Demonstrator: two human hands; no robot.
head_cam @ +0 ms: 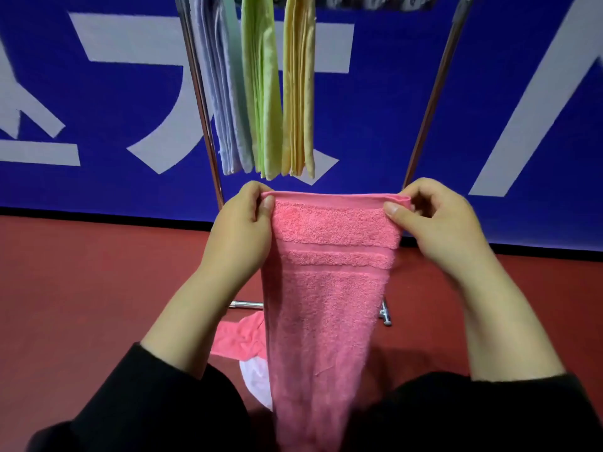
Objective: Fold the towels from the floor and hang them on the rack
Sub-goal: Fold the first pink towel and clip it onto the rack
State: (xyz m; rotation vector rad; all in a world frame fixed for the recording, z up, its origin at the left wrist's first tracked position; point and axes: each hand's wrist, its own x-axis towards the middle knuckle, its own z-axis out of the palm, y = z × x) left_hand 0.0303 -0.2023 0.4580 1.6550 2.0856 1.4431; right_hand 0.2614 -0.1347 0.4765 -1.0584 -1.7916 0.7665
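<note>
While both hands pinch its top corners, a pink towel (329,288) hangs lengthwise in front of the person, top hem stretched taut and level, body narrowing downward between two black sleeves.

Far left: blue wall banner (98,102) with large pale lettering; dark red floor (81,288) below it.

Left hand (241,230): thumb on the near face of the towel's left corner, fingers curled behind. Firm pinch on the cloth. Black sleeve (137,402) pushed back from the wrist.

Left upright of the metal rack (199,93) rises behind that hand. Just right of it, three folded towels hang side by side from the top rail: pale blue towel (225,93), green towel (264,93), yellow towel (298,93). Their lower ends stop just above the held towel's hem. Blue and green touch; green and yellow close, contact unclear.

Centre: held towel shows two woven bands across its upper part. Lower end runs out of frame at the bottom.

Floor, left of the hanging towel: a second pink cloth (239,340) lies crumpled, with a white cloth (257,383) partly under it. Rack foot bar just behind them, mostly hidden.

Right hand (437,223): thumb and forefinger clamp the towel's right corner, other fingers folded in. Right rack upright slants up behind it.
</note>
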